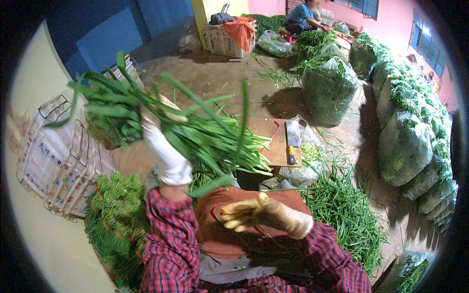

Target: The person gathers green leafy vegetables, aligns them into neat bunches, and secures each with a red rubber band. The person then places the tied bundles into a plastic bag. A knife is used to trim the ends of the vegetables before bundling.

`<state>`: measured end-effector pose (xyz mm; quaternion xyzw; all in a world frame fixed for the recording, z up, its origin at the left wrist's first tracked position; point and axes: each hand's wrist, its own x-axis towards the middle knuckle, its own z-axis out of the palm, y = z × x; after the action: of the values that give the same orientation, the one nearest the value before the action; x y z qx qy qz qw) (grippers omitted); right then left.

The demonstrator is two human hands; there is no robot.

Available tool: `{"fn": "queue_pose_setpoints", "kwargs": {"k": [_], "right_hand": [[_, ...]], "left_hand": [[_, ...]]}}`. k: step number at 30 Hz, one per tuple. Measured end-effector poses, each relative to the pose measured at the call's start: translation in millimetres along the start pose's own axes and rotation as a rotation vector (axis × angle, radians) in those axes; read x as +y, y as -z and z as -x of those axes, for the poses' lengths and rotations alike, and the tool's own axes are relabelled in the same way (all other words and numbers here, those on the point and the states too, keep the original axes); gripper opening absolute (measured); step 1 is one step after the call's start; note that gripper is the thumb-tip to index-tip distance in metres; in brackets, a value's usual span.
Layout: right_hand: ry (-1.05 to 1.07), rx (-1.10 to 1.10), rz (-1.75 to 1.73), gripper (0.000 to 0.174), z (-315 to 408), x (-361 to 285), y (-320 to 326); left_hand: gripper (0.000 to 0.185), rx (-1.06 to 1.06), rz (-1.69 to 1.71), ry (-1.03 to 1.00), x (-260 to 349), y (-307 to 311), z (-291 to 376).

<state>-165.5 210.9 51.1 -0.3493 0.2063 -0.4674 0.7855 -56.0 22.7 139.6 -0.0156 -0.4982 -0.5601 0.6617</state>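
Note:
My left hand, in a white glove, is shut around a large bunch of long green leafy stalks, held out above the lap. Its pale cut ends point right, over a low wooden board. A cleaver with a dark handle lies on that board beside a red curved strip. Below the bunch, over the reddish-brown apron, my right hand in a stained glove has its fingers spread, with nothing visible in it.
Loose greens are heaped at my right. Tied bundles and stacked white crates stand at left. Filled plastic bags stand ahead, more along the right. A person sits at the back near a crate with orange cloth.

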Motion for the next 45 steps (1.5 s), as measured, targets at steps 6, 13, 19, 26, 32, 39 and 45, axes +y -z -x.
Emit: {"fn": "queue_pose_setpoints", "kwargs": {"k": [6, 13, 19, 26, 32, 39, 45], "right_hand": [[0.211, -0.165, -0.905, 0.093, -9.0, 8.1, 5.4], [0.307, 0.690, -0.272, 0.056, 34.9, 17.1, -13.4], [0.096, 0.789, -0.136, 0.056, 41.3, 34.6, 0.5], [0.262, 0.715, -0.196, 0.044, 75.3, 54.2, 44.7], [0.275, 0.802, -0.089, 0.034, 118.4, 70.2, 46.6], [0.142, 1.106, 0.388, 0.025, 171.1, 93.3, 72.0], [0.034, 1.163, 0.761, 0.019, 181.1, 128.6, 98.6]], "left_hand": [[0.025, -0.783, -0.383, -0.190, -7.2, -12.0, 62.9], [0.024, -1.466, -0.547, -0.515, -6.7, -20.9, 161.8], [0.020, -1.484, -0.693, -0.603, -7.9, -22.6, 197.8], [0.049, -1.423, -0.921, -0.499, 16.5, -26.9, 214.7], [0.048, -1.437, -0.623, -0.111, 53.8, 10.7, 203.7], [0.026, -0.327, -0.717, 0.301, 57.7, 57.2, 157.7], [0.033, -0.565, -0.879, 0.631, 4.9, 57.4, 119.6]]}}
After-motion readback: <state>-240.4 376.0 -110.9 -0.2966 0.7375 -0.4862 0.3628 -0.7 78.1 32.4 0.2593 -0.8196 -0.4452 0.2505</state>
